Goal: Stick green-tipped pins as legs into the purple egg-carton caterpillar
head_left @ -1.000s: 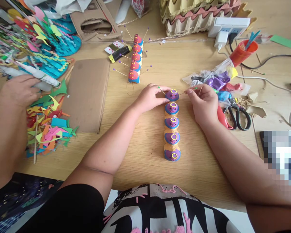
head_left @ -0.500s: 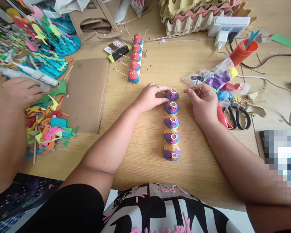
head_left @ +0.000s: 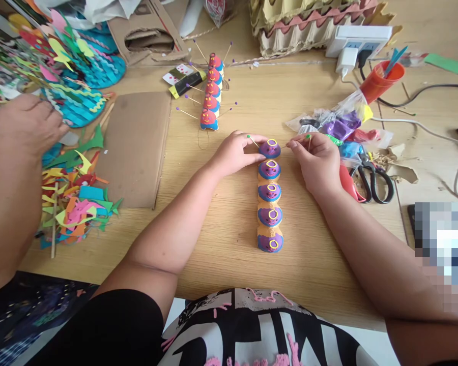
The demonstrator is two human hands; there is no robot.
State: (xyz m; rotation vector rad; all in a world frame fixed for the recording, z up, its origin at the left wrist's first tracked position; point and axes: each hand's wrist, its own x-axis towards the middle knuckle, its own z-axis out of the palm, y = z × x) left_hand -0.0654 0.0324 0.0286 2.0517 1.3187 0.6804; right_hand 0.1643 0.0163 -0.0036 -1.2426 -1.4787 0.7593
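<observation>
A painted egg-carton caterpillar (head_left: 269, 192) lies lengthwise before me, its several humps purple and blue with faces and yellow rings. At its far end my left hand (head_left: 234, 155) is closed on the first hump, thumb and fingers on the left side. A green-tipped stick (head_left: 253, 141) slants out of that hump beside my fingers. Just right of the same hump, my right hand (head_left: 316, 165) is pinched on a thin stick whose end points at the hump. Another green tip (head_left: 308, 136) shows among the right fingers; whether it belongs to that stick I cannot tell.
A red and blue egg-carton caterpillar (head_left: 212, 96) with purple-tipped sticks lies farther back. Left are cardboard (head_left: 133, 152), paper scraps (head_left: 78, 203) and another person's hand (head_left: 26, 122). Right are scissors (head_left: 373, 180), bags of clay (head_left: 343, 124), a red cup (head_left: 381, 81) and a power strip (head_left: 361, 38).
My right hand has shifted very slightly, its stick still by the far hump. My left hand keeps its hold. The other person's hand has moved up, and the white tubes there are no longer visible.
</observation>
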